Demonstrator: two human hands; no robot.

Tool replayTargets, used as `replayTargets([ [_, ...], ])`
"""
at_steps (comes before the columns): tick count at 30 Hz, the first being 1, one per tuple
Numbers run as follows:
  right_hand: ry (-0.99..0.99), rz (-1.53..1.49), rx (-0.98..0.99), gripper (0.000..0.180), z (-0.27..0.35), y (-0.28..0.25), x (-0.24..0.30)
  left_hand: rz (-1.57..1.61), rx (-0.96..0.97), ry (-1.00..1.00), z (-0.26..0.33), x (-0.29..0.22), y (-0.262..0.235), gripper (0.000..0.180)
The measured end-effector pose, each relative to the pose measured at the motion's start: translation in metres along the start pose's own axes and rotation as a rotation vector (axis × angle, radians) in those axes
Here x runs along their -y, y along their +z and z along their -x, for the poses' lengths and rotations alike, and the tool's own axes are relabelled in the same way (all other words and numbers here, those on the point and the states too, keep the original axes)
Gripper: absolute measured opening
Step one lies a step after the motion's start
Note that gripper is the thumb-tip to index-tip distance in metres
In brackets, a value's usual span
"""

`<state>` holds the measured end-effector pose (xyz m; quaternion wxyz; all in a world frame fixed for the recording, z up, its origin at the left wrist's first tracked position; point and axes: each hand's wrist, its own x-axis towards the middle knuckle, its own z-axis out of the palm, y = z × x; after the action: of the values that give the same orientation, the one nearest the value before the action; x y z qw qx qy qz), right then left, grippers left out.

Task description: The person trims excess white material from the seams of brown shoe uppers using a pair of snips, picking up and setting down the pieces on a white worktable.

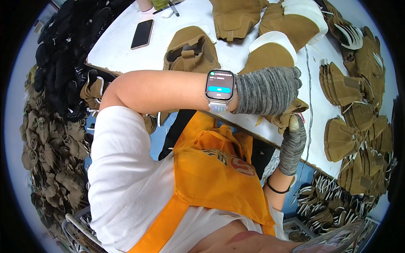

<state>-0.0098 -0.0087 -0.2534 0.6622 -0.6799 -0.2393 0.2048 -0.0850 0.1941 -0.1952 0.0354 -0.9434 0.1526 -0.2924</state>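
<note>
The small brown fabric piece is between your hands, near the table edge closest to you; take it as the centre of the clock. Your left hand, in a grey knitted glove, lies at eleven o'clock, back up, fingers together and curled over toward the piece; you have its fingertips hidden, so I cannot tell what they grip. Your right hand, gloved alike, is at six o'clock, mostly closed, its thumb up against the piece and holding it.

On your left wrist, at about ten o'clock, you wear a smartwatch; on your right, a black band.

On the white tabletop, a brown shoe upper with a white edge sits at twelve o'clock, just beyond your left hand. An open brown upper stands at ten, with a dark phone farther out that way. You have stacked brown pieces at two and four.

Your orange apron is toward seven-thirty. Well apart, toward nine, is a grey-brown pile, with a black pile above it.
</note>
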Motion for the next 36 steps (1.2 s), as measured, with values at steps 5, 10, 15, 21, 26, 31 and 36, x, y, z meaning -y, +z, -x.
replayTargets([
  [5, -0.196, 0.133, -0.097, 0.057, -0.001, 0.002, -0.011, 0.243, 0.011, -0.055, -0.009, -0.007, -0.027, 0.039],
  [10, -0.002, -0.364, 0.131, 0.048, -0.006, 0.022, 0.02, 0.238, -0.093, -0.222, 0.015, -0.041, -0.015, 0.049],
  [15, 0.243, -0.509, 0.157, 0.043, -0.012, 0.018, 0.005, 0.25, -0.198, -0.36, 0.025, -0.054, 0.01, 0.05],
  [21, 0.213, -1.3, 0.484, 0.038, -0.024, 0.01, -0.025, 0.417, -0.316, -0.4, 0.034, -0.052, 0.028, 0.039],
  [26, 0.024, -0.752, 0.388, 0.041, -0.024, 0.009, -0.021, 0.6, -0.451, -0.494, 0.05, -0.053, 0.039, 0.037],
  [31, -0.134, -0.27, 0.215, 0.033, -0.009, 0.015, 0.0, 0.554, -0.412, -0.476, 0.053, -0.053, 0.037, 0.04],
  [36, -0.171, 0.083, 0.184, 0.022, -0.005, 0.016, 0.009, 0.483, -0.355, -0.462, 0.049, -0.053, 0.031, 0.039],
])
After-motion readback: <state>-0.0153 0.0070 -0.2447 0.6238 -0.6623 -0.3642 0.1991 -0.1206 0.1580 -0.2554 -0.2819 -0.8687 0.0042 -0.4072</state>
